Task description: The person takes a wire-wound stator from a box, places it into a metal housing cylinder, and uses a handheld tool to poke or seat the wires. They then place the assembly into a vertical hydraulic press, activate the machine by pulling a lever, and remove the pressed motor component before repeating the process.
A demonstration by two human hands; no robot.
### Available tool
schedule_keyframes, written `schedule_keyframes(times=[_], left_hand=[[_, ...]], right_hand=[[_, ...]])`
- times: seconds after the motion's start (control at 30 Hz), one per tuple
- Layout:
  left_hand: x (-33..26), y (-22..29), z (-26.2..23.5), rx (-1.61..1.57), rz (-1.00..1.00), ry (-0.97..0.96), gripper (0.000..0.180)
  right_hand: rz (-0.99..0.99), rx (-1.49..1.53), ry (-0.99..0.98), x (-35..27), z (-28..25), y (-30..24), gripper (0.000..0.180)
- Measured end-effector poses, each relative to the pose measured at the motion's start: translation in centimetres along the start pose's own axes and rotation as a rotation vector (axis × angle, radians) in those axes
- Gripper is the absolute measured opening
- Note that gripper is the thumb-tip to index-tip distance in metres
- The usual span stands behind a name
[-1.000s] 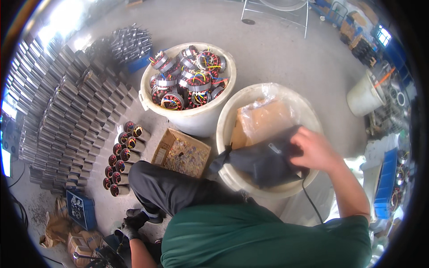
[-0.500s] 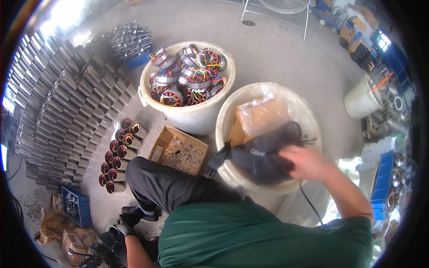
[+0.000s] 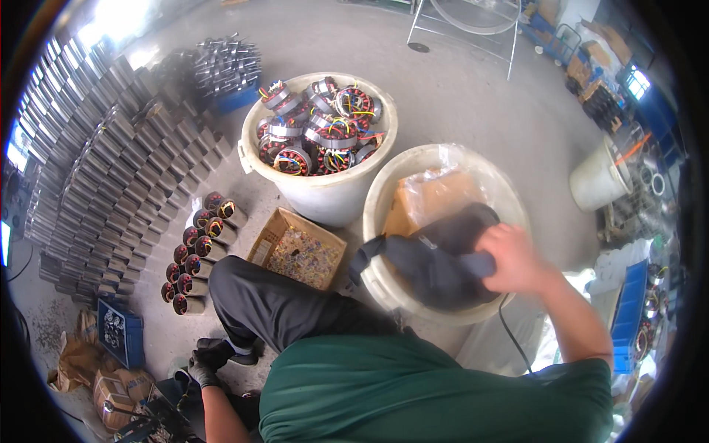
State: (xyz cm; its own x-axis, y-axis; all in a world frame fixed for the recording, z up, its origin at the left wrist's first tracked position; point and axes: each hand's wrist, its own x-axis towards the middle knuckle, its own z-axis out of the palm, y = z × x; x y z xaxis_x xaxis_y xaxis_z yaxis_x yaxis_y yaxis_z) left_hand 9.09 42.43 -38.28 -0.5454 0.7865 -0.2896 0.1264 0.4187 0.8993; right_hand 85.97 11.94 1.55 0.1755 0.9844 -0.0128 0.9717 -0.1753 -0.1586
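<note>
Dark grey cloth sits centre-right of frame, draped over rim of near cream tub w/ right hand clenched on it. Left hand, gloved, lower left, grip unclear. Cloth looks half out; stator tub upper centre untouched

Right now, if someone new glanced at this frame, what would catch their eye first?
Probably the white tub at top centre, heaped with motor stators wound in copper and bright wires. Beside it, the right hand grips a dark cloth draped over the rim of a second white tub holding a plastic-wrapped cardboard box. To the left, rows of grey metal stacks fan across the floor.
</note>
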Motion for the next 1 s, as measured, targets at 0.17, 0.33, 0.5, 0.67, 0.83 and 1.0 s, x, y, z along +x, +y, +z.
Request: schedule_keyframes(times=[0.17,0.33,0.5,0.67,0.83,1.0], left_hand=[[0.3,-0.2,-0.4,-0.168,-0.036,-0.096,0.029],[-1.3,1.0,1.1,-0.046,-0.023,-0.054,0.029],[-0.5,0.6,-0.1,-0.072,-0.047,0.0,0.029],[-0.1,-0.2,-0.9,-0.147,-0.034,-0.059,0.03],[-0.7,0.6,-0.5,-0.09,-0.046,-0.03,0.027],[-1.3,0.9,-0.3,-0.095,-0.081,-0.019,0.024]], right_hand=[[0.101,0.454,-0.166,1.4,-2.7,1.7,0.043],[0.202,0.679,-0.409,2.5,-2.5,4.9,0.04],[0.183,0.592,-0.323,4.7,-3.1,5.8,0.029],[0.117,0.466,-0.183,6.4,-3.2,6.4,0.027],[0.308,0.726,-0.206,7.3,-1.7,7.6,0.029],[0.492,0.99,-0.249,7.5,-0.4,9.6,0.033]])
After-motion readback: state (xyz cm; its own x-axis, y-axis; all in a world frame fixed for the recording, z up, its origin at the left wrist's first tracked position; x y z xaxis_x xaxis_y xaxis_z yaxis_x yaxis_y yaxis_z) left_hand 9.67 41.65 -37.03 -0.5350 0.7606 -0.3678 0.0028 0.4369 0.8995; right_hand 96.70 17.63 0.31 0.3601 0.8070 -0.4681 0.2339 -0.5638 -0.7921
